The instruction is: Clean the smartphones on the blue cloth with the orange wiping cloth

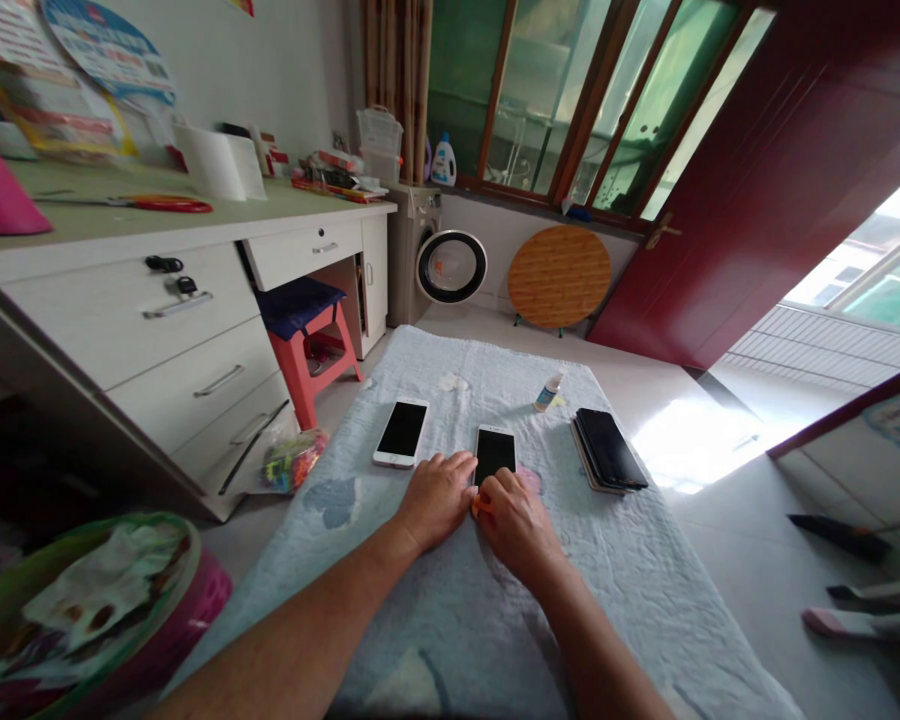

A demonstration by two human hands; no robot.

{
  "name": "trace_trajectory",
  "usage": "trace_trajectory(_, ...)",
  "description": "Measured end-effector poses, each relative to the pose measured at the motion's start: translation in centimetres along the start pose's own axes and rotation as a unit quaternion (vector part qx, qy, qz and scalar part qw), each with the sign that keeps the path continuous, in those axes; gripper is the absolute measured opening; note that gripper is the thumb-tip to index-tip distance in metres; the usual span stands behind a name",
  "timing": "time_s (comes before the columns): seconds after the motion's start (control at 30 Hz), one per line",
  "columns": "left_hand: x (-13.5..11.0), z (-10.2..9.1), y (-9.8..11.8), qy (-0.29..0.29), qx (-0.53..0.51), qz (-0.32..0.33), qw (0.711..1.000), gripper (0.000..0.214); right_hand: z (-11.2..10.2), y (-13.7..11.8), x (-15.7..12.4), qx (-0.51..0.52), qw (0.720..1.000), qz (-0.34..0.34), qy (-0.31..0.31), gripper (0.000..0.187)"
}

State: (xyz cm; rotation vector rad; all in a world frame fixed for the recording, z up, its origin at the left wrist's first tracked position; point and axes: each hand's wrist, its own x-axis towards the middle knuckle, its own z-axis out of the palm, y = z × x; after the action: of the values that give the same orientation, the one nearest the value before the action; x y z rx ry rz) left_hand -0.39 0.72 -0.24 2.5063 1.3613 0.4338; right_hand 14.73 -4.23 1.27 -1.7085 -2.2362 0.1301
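A white-framed smartphone [496, 448] with a dark screen lies face up on the cloth-covered table, its lower end partly hidden by my hands. My left hand [436, 497] is at the phone's lower left corner, fingers closed against its edge. My right hand [517, 522] is bent over the lower end, pinching a small orange tool [483, 505] whose exact kind is hidden by the fingers. Another white smartphone [402, 430] rests to the left. On the right is a stack of dark phones [609, 448], and a small bottle [547, 392] stands behind.
A pale blue patterned cloth [450, 375] covers the table. On the left are a white desk [157, 300], a red stool [315, 350] with a dark cushion and a full waste bin [195, 590]. Farther back, a washing machine [412, 260] has its door open.
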Motion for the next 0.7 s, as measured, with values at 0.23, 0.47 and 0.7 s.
trace_trajectory(0.23,0.0,0.0,0.1,-0.003,-0.011,-0.011,1.000,0.039,0.1,-0.3,0.1,-0.009,1.000,0.016,-0.004,0.010)
trace_trajectory(0.47,0.3,0.2,0.1,-0.013,-0.006,-0.029,0.999,0.042,-0.8,0.6,-0.6,0.008,0.999,0.043,-0.010,0.010)
trace_trajectory(0.7,0.3,0.3,0.1,-0.011,-0.004,-0.030,0.999,0.042,-0.9,1.1,-0.9,0.010,0.999,0.049,-0.011,0.008)
